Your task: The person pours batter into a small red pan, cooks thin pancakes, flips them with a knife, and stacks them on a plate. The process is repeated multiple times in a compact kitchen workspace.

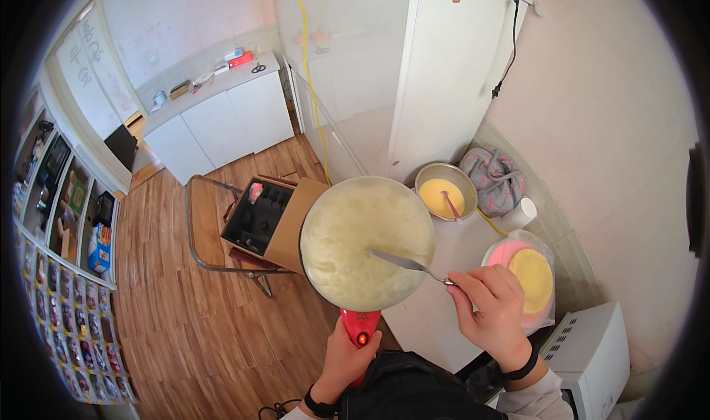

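Note:
A round electric crepe maker (355,209) with a pale sheet of batter over its plate is held up before me. My left hand (350,349) grips its red handle (361,319), where a small light glows. In my right hand (488,306), a metal spatula (405,261) is pinched by its end, and its tip touches the batter near the plate's middle. Behind the plate to the right, a metal bowl (467,182) holds yellow batter (435,194) and a spoon. Right of my right hand, a yellow crepe (531,281) lies on a pink, plastic-covered round thing (502,253).
A white table (421,325) stands under the plate. A white cup (519,213) and a grey-pink cloth bundle (491,179) are near the wall. An open cardboard box (289,226) sits on a folding chair (194,237) at left; a white appliance (593,353) is at lower right.

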